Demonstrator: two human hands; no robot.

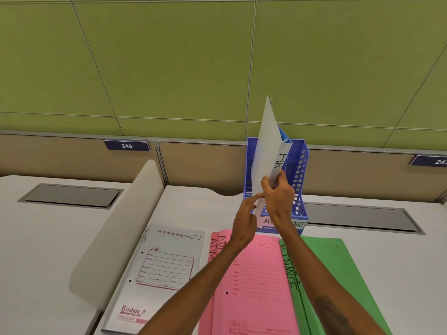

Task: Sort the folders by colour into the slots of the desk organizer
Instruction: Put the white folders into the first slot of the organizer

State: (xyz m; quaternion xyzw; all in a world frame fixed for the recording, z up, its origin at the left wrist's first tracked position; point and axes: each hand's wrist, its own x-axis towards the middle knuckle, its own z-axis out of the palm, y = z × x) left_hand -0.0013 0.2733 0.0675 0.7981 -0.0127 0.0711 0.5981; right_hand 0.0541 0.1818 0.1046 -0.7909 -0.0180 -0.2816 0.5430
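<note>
The right hand is clamping the white folder upright by its spine, aiming for a slot of the blue organizer — the left hand is steadying the lower edge, pinch or touch unclear.

The upright white folder, with the right hand gripping it and the left hand at its lower edge, fills the front of the blue organizer. The partition closes off the back. Bare tabletop lies open left of the organizer, bounded by the curved divider. Flat folders, white, pink and green, cover the near side, low enough to reach over.
</note>
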